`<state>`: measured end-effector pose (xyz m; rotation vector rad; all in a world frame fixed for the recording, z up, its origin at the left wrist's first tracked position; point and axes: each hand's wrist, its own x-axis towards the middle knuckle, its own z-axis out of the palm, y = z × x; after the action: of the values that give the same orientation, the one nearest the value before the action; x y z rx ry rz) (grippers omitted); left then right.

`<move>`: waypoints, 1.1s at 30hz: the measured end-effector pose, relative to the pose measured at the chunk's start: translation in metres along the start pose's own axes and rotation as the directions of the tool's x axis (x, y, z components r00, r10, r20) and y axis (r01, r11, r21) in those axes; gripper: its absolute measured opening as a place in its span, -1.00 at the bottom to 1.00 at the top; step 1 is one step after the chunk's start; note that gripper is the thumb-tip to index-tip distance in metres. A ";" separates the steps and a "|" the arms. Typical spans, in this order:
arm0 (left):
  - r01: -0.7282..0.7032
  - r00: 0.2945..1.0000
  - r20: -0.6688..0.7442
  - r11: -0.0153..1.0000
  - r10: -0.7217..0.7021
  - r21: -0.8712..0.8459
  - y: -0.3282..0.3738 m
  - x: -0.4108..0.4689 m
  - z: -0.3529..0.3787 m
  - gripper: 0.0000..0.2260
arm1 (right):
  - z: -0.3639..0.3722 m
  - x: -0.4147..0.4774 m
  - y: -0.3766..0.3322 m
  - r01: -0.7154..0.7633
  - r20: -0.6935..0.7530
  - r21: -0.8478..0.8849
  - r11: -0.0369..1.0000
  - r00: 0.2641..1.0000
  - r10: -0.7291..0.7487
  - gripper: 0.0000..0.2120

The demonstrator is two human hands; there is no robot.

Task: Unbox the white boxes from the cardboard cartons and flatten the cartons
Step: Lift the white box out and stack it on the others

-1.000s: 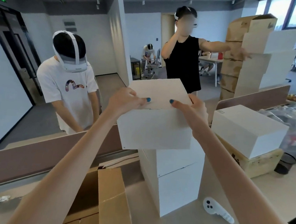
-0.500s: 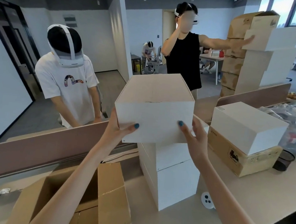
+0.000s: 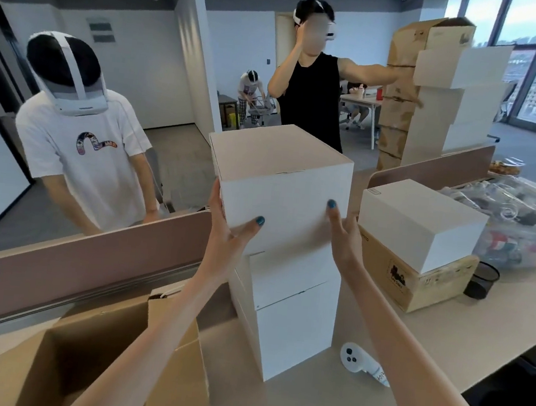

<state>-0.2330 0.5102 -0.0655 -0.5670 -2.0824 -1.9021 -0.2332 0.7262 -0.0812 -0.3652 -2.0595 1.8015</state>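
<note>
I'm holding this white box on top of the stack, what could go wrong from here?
The top white box looks offset left over the stack of two; released, it might tip toward the open carton. With three high, a nudge could topple them onto the controller beside the base.

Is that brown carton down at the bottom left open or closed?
Open. The cardboard carton has its top flaps raised, and its bare inside walls show.

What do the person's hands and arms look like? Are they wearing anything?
The left hand and right hand wear no gloves, and their thumbnails are painted dark teal. Both arms are bare, with no sleeves or watch in view.
</note>
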 end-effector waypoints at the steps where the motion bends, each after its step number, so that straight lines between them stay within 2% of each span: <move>1: -0.006 1.000 -0.007 1.000 0.006 0.000 0.000 0.001 0.005 -0.07 | -0.001 0.002 -0.001 0.000 -0.010 0.009 1.000 1.000 0.001 -0.41; 6: -0.018 1.000 -0.020 0.995 0.021 0.097 -0.016 0.000 0.011 0.01 | -0.006 0.010 0.002 0.029 -0.003 0.076 0.997 1.000 -0.029 -0.53; 10: -0.029 1.000 0.001 0.988 0.029 0.151 -0.037 -0.014 0.014 0.10 | -0.012 0.008 0.016 0.077 0.053 0.128 0.989 0.995 -0.085 -0.55; 19: -0.005 1.000 0.031 0.992 0.001 0.126 -0.037 -0.017 0.030 0.01 | -0.013 0.017 0.026 0.110 -0.031 0.106 0.988 0.994 -0.107 -0.52; 23: -0.001 1.000 0.012 0.990 -0.001 0.140 -0.037 -0.017 0.030 -0.05 | -0.011 0.021 0.029 0.130 -0.058 0.119 0.984 0.991 -0.123 -0.56; 33: -0.057 0.998 -0.007 0.972 0.060 0.229 -0.033 -0.020 0.038 -0.11 | -0.016 0.036 0.028 0.096 0.047 0.060 0.994 0.994 -0.099 -0.55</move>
<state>-0.2281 0.5437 -0.1080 -0.5530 -2.2104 -1.6006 -0.2602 0.7599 -0.1026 -0.2015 -2.0165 1.8243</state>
